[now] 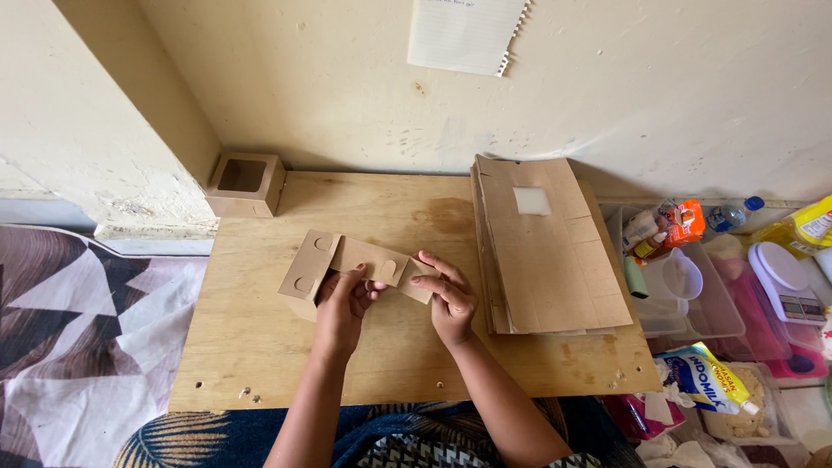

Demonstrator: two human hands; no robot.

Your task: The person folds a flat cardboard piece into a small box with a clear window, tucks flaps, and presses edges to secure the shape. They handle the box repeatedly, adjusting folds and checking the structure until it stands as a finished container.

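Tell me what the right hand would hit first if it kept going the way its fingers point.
The right hand points up-left across the flat cardboard box blank it presses. Beyond that, likely the folded window box by the wall, though depth is unclear.

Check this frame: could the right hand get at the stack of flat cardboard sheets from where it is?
Probably yes. The right hand rests on the cardboard piece, and the stack of flat sheets lies just beside it on the board, with nothing between.
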